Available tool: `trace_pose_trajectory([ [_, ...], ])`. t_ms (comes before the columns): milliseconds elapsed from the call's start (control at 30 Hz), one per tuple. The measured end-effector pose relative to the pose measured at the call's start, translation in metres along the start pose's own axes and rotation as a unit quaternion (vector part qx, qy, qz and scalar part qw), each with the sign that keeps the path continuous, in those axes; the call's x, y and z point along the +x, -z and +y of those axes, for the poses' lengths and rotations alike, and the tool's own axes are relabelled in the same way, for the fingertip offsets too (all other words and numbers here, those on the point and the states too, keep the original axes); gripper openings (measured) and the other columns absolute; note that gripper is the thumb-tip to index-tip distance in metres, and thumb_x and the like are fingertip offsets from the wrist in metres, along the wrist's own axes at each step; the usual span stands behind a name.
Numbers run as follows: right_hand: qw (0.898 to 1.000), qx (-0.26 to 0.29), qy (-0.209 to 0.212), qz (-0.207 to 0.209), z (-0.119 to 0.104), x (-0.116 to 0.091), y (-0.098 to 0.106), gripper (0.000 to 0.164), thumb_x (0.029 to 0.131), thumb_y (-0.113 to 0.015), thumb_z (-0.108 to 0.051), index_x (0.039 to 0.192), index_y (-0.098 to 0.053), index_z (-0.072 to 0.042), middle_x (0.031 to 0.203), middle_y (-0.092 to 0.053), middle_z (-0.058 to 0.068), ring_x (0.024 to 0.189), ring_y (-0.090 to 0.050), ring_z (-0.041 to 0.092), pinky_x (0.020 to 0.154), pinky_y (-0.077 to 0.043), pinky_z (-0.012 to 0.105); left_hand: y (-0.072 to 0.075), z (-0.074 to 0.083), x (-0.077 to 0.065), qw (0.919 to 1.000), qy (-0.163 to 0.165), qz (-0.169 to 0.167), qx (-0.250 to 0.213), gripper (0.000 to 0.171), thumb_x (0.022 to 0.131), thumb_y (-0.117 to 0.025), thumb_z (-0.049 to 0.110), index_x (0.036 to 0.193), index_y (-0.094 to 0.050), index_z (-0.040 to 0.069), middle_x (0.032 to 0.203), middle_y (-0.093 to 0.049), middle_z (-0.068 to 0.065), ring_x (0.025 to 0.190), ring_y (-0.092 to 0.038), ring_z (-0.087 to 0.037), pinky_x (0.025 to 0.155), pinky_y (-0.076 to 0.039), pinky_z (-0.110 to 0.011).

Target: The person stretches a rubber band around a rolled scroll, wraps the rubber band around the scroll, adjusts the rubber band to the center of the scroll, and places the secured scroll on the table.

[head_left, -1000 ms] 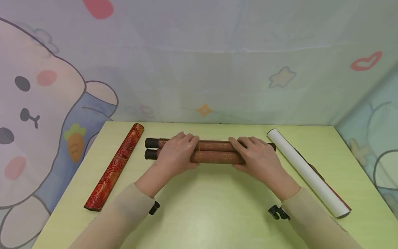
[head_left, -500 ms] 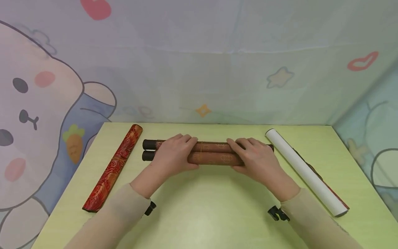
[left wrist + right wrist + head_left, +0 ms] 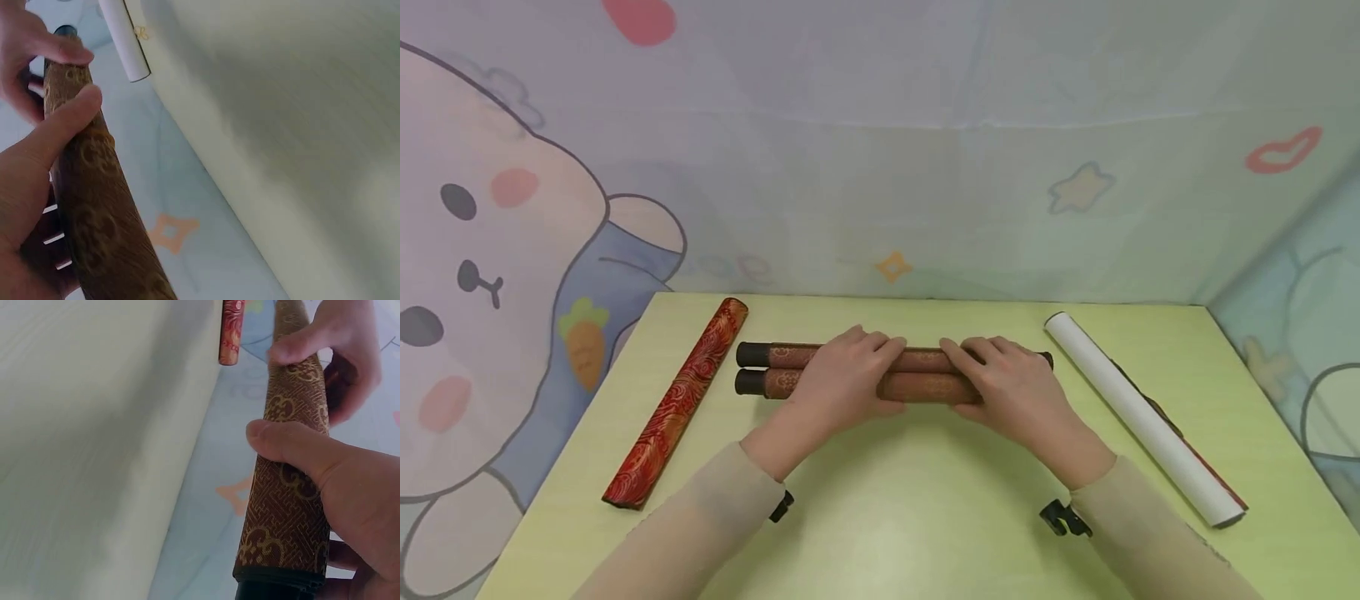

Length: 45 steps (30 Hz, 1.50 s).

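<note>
A brown patterned scroll (image 3: 928, 388), made of two parallel rolls with black end knobs, lies crosswise in both hands above the table. My left hand (image 3: 850, 375) grips it left of the middle, fingers over the far side and thumb toward me. On the right half, my right hand (image 3: 1011, 383) holds it the same way. In the left wrist view, the left thumb presses on the brown scroll (image 3: 103, 212), with a thin yellow cord around it near the thumb. The right wrist view shows the gold pattern of the brown scroll (image 3: 281, 531) and a black knob.
A red and gold patterned roll (image 3: 677, 404) lies slanted at the left of the pale yellow table (image 3: 895, 517). At the right lies a white roll (image 3: 1142, 417) with a red edge and a dark cord. A printed cloth (image 3: 865, 167) hangs behind the table.
The brown scroll has shifted slightly left and toward me. My left hand has slid right along it, and my right hand has moved slightly left, so the hands are closer together.
</note>
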State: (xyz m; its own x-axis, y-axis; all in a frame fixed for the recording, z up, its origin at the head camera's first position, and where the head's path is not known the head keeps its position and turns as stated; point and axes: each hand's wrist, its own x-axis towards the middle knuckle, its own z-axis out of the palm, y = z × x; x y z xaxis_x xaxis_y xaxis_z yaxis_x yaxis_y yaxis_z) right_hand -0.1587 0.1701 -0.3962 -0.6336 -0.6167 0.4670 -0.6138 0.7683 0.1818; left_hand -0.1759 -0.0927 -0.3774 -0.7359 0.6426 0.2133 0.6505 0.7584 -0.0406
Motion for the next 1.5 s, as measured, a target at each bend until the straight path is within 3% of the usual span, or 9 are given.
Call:
trace_pose_trajectory([
  [100,1.0,-0.005,-0.009,-0.004,0.002,-0.002,0.003,0.082,0.07,-0.102,-0.042,0.138,-0.068,-0.011,0.116,-0.071,0.01,0.095,-0.073,0.033,0.067,-0.063,0.045,0.003,-0.008,-0.006,0.9993,0.029,-0.024,0.004,0.096,0.078,-0.092,0.059,0.152,-0.057,0.008,0.137,-0.069,-0.011,0.13,-0.064,-0.033,0.123,-0.04,-0.046],
  [167,1.0,-0.01,-0.011,-0.007,0.004,-0.003,0.004,0.083,0.07,-0.102,-0.043,0.139,-0.067,-0.011,0.117,-0.071,0.011,0.096,-0.073,0.033,0.067,-0.063,0.046,0.005,-0.012,-0.009,0.9989,0.038,-0.024,0.012,0.096,0.078,-0.093,0.057,0.151,-0.058,0.008,0.138,-0.068,-0.011,0.131,-0.064,-0.032,0.123,-0.039,-0.047],
  [433,1.0,-0.016,-0.012,0.002,0.004,-0.003,0.002,0.083,0.069,-0.102,-0.041,0.138,-0.068,-0.009,0.116,-0.071,0.012,0.096,-0.073,0.035,0.071,-0.063,0.047,-0.001,-0.007,-0.002,0.9995,-0.002,0.025,0.021,0.068,0.078,-0.097,0.042,0.124,-0.065,0.003,0.116,-0.071,-0.012,0.114,-0.07,-0.032,0.118,-0.045,-0.048],
  [600,1.0,-0.012,-0.02,0.01,0.003,-0.002,0.001,0.085,0.067,-0.104,-0.04,0.138,-0.069,-0.008,0.116,-0.072,0.013,0.097,-0.074,0.036,0.073,-0.064,0.047,-0.005,0.0,0.005,0.9974,0.008,0.053,0.048,0.065,0.075,-0.098,0.047,0.117,-0.067,0.007,0.111,-0.073,-0.006,0.104,-0.07,-0.028,0.115,-0.048,-0.043],
  [800,1.0,-0.004,-0.016,0.01,0.001,0.002,-0.001,0.084,0.068,-0.103,-0.039,0.139,-0.069,-0.008,0.116,-0.072,0.013,0.096,-0.073,0.035,0.071,-0.064,0.046,-0.006,0.005,0.008,0.998,0.002,0.06,0.018,0.077,0.076,-0.097,0.05,0.131,-0.066,0.004,0.122,-0.073,-0.011,0.11,-0.069,-0.033,0.115,-0.048,-0.045],
  [967,1.0,-0.003,-0.014,-0.002,0.002,0.001,-0.002,0.083,0.069,-0.103,-0.041,0.138,-0.069,-0.009,0.117,-0.072,0.012,0.097,-0.074,0.034,0.07,-0.064,0.045,-0.004,0.001,0.002,0.9994,0.019,0.027,-0.003,0.094,0.077,-0.095,0.053,0.151,-0.058,0.01,0.138,-0.068,-0.009,0.128,-0.064,-0.031,0.121,-0.043,-0.044],
  [1100,1.0,0.002,-0.008,-0.002,-0.001,0.004,-0.005,0.083,0.068,-0.103,-0.041,0.137,-0.069,-0.01,0.116,-0.072,0.011,0.097,-0.074,0.034,0.071,-0.064,0.045,0.002,-0.004,-0.002,0.9998,0.014,-0.002,-0.011,0.094,0.078,-0.096,0.048,0.154,-0.055,0.01,0.142,-0.066,-0.01,0.133,-0.061,-0.033,0.124,-0.038,-0.046],
  [1267,1.0,0.0,0.0,0.001,-0.003,0.007,-0.005,0.082,0.069,-0.102,-0.043,0.136,-0.069,-0.01,0.115,-0.072,0.01,0.095,-0.073,0.032,0.07,-0.063,0.044,0.005,0.0,0.003,0.9993,0.013,-0.035,0.003,0.075,0.083,-0.094,0.042,0.141,-0.061,0.008,0.13,-0.068,-0.009,0.12,-0.065,-0.032,0.11,-0.051,-0.043],
  [1500,0.999,-0.005,-0.011,-0.034,-0.007,0.011,-0.003,0.08,0.072,-0.1,-0.044,0.137,-0.067,-0.01,0.115,-0.071,0.009,0.095,-0.07,0.031,0.07,-0.062,0.042,0.003,0.006,0.002,0.9993,0.026,-0.023,0.013,0.063,0.082,-0.096,0.039,0.126,-0.065,0.006,0.113,-0.07,-0.008,0.099,-0.068,-0.027,0.087,-0.06,-0.039],
])
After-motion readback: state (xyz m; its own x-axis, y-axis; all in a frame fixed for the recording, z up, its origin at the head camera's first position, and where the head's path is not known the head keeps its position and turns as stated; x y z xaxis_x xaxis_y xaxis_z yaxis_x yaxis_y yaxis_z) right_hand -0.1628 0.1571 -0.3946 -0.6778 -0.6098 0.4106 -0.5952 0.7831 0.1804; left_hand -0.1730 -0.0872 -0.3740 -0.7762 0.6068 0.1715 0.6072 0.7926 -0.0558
